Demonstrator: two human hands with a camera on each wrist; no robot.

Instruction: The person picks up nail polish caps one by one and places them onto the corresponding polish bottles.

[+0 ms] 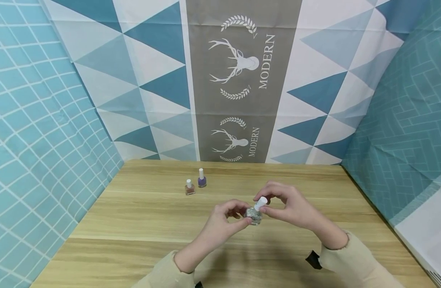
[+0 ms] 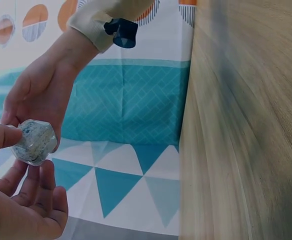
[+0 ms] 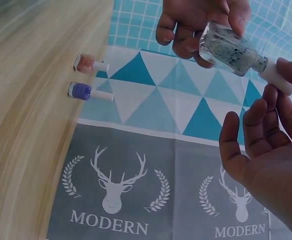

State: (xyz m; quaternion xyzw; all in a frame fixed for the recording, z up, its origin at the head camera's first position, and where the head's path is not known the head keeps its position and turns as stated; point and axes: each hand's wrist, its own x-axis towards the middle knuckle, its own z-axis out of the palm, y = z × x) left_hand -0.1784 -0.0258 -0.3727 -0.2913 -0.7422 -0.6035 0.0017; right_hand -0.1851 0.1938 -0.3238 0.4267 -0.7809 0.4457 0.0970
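A nail polish bottle [image 1: 254,216] of clear glass, with dark-speckled whitish polish inside, is held above the table between both hands. My left hand [image 1: 225,222] pinches the glass body between thumb and fingers. With thumb and fingertips, my right hand [image 1: 290,206] grips the white cap [image 3: 277,76]. Part of the speckled neck [image 3: 260,63] shows between cap and glass in the right wrist view. The bottle tilts, its cap end toward the right hand. From the left wrist view, the flat base of the glass faces the camera and hides the cap.
A purple nail polish bottle [image 1: 202,181] and a pinkish-brown one [image 1: 189,189], both white-capped, stand upright at the back left of the wooden table [image 1: 141,216]. Behind the table hangs a patterned cloth [image 1: 163,80]; blue tile-print cloths [image 1: 33,120] flank it.
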